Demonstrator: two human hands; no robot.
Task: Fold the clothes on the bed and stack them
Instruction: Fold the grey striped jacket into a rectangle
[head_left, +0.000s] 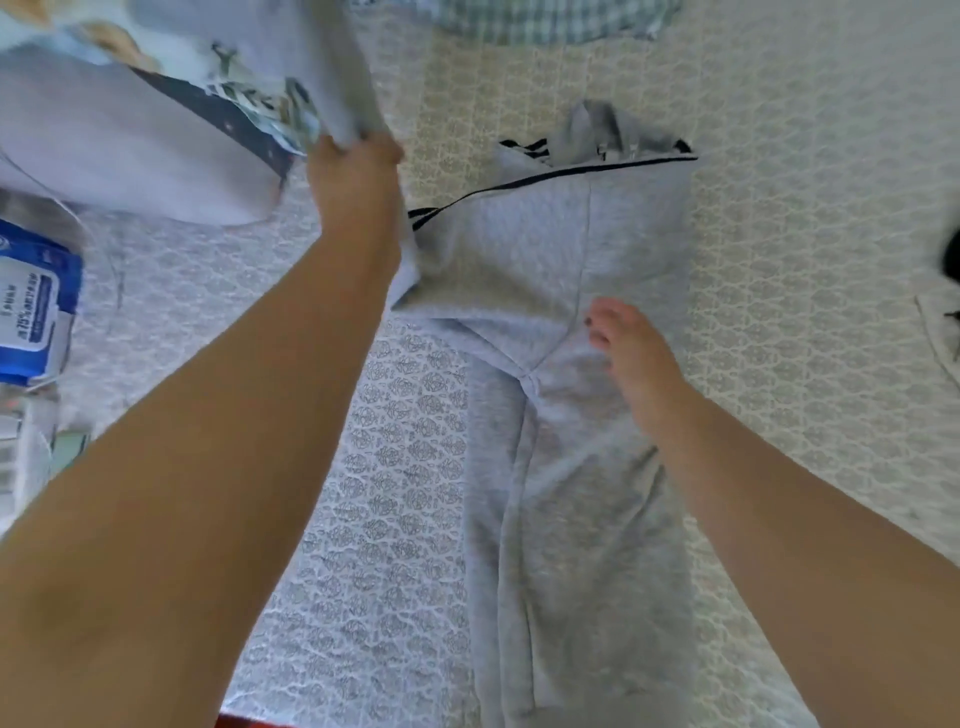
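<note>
- The grey sweatpants (571, 467) lie lengthwise on the patterned bedspread (395, 493), legs running toward the near edge and the dark-trimmed waistband at the far end.
- The right hand (631, 348) rests flat on the sweatpants near the crotch seam, fingers straight and close together, pressing the cloth down and gripping nothing.
- The left hand (353, 171) reaches further out, just left of the waistband, with its fingers curled round a fold of pale grey cloth (337, 78) that it holds lifted off the bed. I cannot tell whether this cloth belongs to the sweatpants or to another garment.
- At the left edge sits a blue and white packet of wipes (36, 301).
- Behind the left hand lies a pale top with a dark printed picture (156, 130).
- At the far edge, beyond the waistband, a checked garment (545, 21) rests on the bedspread.
- A dark thing (950, 254) shows at the right edge, too cut off to name.
</note>
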